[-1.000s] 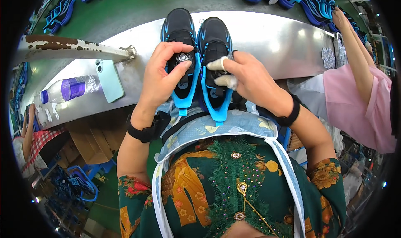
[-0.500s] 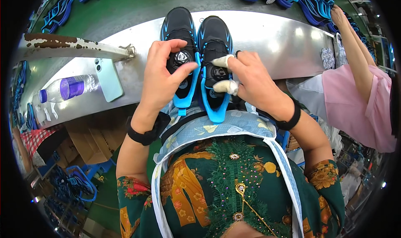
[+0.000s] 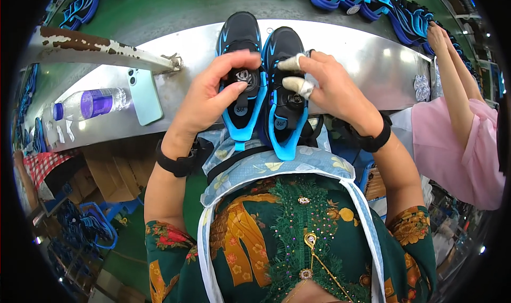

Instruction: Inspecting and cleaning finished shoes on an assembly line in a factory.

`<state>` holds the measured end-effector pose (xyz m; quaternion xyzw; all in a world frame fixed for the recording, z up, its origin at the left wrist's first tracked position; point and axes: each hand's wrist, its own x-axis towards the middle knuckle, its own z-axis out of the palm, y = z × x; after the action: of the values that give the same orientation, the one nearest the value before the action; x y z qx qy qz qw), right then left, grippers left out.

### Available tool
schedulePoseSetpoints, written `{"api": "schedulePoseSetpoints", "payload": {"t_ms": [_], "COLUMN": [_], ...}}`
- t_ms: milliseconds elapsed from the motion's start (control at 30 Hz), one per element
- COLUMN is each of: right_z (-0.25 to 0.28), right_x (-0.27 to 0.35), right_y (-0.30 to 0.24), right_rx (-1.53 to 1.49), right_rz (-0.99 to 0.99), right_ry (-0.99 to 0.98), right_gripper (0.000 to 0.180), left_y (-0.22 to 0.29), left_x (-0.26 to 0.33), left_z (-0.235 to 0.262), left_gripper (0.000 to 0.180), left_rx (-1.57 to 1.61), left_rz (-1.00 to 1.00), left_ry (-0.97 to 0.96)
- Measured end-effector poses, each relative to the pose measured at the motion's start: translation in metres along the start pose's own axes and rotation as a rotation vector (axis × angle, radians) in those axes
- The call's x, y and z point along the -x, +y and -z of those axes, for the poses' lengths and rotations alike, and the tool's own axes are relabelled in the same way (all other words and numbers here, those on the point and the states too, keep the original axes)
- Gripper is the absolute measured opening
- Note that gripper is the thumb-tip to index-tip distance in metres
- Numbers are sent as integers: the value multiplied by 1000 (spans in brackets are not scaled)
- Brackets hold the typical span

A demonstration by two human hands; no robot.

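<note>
The left shoe (image 3: 238, 39) and the right shoe (image 3: 280, 97), both black with blue trim, are found side by side on the metal worktop (image 3: 367, 69), toes pointed away from the apron (image 3: 314, 159) and heels toward it. Against half a second earlier, the right hand (image 3: 340, 87) has been shifted from the right dial (image 3: 295, 100) to the laced part ahead of it, and its finger gap has been narrowed; the left hand (image 3: 206, 96) has been kept at the left dial (image 3: 245, 76), its forefinger blurred. Attention at the right shoe is therefore judged to have been passed from dial to lacing, with the left dial still attended. The left fingers are held widely parted in a curve about the left dial, the thumb at its lower edge; no grip is seen, and contact cannot be confirmed. The right thumb and forefinger, fitted with white finger covers (image 3: 294, 85), are slightly parted; nothing is visibly held, though whether a lace is touched cannot be told.
</note>
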<state>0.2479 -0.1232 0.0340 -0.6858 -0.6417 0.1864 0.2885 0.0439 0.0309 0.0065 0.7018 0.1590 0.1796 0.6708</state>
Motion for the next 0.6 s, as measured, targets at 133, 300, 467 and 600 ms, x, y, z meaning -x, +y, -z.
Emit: {"api": "schedulePoseSetpoints", "payload": {"t_ms": [133,300,467,600], "right_z": [-8,-24,-28,-26], "right_x": [-28,-53,-56,-61], "right_y": [-2,8,14,10], "right_rx": [80,9,-74,-83], "right_rz": [-40,33,30,47], "right_ry": [-29,-28,-33,-21], "right_gripper": [31,23,20,20], "left_y": [13,1,11,1], "left_x": [-4,-9,-5,-6], "left_z": [-9,17,3,16], "left_gripper": [37,49,54,49], "left_rx": [-344,-182,-548,-235], "left_rz": [-58,-91,-125,-35], "left_ry": [68,-266,34,-175]}}
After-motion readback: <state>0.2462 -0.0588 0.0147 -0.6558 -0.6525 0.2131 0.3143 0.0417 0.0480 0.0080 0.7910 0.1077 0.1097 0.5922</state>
